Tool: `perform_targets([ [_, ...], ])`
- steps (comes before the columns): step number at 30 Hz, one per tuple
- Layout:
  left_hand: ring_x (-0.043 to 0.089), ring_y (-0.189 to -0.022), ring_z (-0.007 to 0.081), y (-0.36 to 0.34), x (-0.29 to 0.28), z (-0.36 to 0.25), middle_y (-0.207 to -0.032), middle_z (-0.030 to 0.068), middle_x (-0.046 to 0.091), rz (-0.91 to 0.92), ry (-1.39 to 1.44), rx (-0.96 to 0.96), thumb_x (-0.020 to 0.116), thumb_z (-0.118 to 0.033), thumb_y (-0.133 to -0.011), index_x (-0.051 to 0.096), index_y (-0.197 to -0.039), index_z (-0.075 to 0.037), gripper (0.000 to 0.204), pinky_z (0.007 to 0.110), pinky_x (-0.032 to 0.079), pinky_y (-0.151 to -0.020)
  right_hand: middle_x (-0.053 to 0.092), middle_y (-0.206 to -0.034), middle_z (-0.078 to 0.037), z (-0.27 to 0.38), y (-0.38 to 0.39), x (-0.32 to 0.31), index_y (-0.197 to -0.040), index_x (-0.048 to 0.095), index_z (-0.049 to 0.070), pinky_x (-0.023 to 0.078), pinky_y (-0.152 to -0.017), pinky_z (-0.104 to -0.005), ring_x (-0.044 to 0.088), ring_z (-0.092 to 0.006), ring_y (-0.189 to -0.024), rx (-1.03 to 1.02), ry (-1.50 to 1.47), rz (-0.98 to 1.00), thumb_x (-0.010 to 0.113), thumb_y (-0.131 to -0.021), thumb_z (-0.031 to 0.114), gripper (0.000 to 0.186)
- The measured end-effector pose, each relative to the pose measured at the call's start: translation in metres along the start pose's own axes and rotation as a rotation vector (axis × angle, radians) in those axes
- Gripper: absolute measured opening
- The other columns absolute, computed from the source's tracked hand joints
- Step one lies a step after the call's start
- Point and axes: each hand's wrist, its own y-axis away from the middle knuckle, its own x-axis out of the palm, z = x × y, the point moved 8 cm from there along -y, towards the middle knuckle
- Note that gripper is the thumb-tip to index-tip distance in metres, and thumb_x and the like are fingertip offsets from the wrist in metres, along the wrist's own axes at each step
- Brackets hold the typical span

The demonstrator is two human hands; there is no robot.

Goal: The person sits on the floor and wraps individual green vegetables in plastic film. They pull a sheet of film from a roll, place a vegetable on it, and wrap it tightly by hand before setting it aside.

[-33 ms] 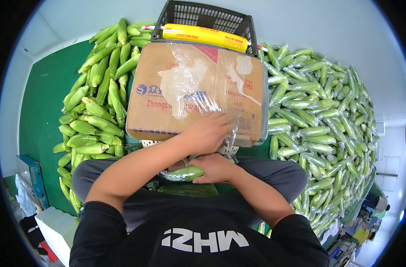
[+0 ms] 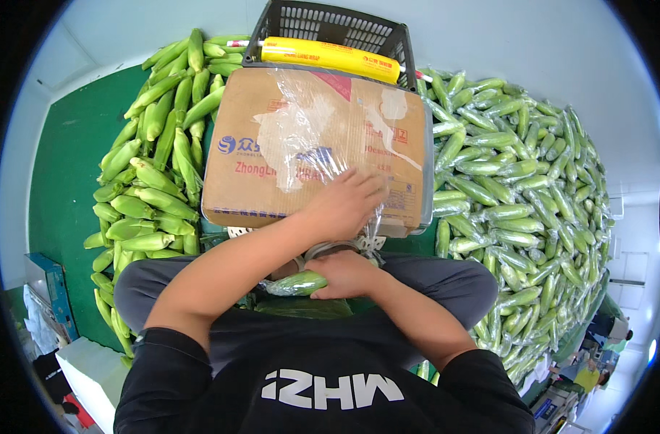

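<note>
My left hand [image 2: 350,201] reaches across the cardboard box [image 2: 248,181], its slightly bent, somewhat parted fingers resting over crinkled clear plastic film [image 2: 308,123] on the top. Below it, my right hand [image 2: 341,276] is closed on a green ear of corn in clear wrap [image 2: 294,284], held over my lap. Film runs from the box top down toward that hand. What lies just behind the corn, under the box's near edge, is partly hidden by both hands and too cluttered to make out.
Unwrapped corn [image 2: 156,202] is piled left on green flooring [image 2: 69,166]; wrapped corn [image 2: 514,217] is heaped right. A black crate [image 2: 330,20] with a yellow film roll [image 2: 330,59] stands behind the box. My crossed legs flank my hands. Other people [image 2: 619,333] are at the far right.
My left hand has moved slightly upward on the box top, away from my right hand. My right hand and the corn it holds stay nearly where they were.
</note>
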Motion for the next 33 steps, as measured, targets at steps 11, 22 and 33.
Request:
perform_targets([
  [11, 0.028, -0.154, 0.0257, -0.010, 0.036, 0.025, -0.166, 0.0073, 0.034, -0.022, -0.206, -0.020, 0.057, -0.052, -0.097, 0.039, -0.158, -0.013, 0.075, 0.053, 0.022, -0.124, 0.067, -0.086, -0.022, -0.014, 0.065, 0.042, -0.090, 0.061, -0.001, 0.052, -0.074, -0.0443, 0.069, -0.0344, -0.079, 0.250, -0.406, 0.122, 0.063, -0.097, 0.054, 0.056],
  [22, 0.064, -0.111, 0.0388, 0.054, -0.006, 0.021, -0.116, 0.0176, 0.069, 0.445, 0.572, -0.205, 0.075, -0.040, -0.089, 0.057, -0.140, -0.007, 0.064, 0.046, 0.051, -0.095, 0.064, -0.127, -0.015, -0.046, 0.113, -0.109, -0.159, 0.035, 0.010, 0.062, -0.070, -0.0320, 0.071, -0.0229, -0.101, 0.275, -1.230, -0.059, 0.071, -0.097, 0.022, 0.073],
  [33, 0.070, -0.097, 0.0246, 0.061, -0.077, 0.070, -0.105, 0.0169, 0.073, 0.414, 0.727, -0.539, 0.076, -0.044, -0.091, 0.072, -0.112, -0.002, 0.047, 0.039, 0.054, -0.087, 0.072, -0.117, -0.016, -0.006, 0.068, -0.180, -0.140, 0.063, 0.011, 0.053, -0.096, -0.0382, 0.070, -0.0273, -0.104, 0.240, 0.069, -0.506, 0.082, -0.083, 0.026, 0.062],
])
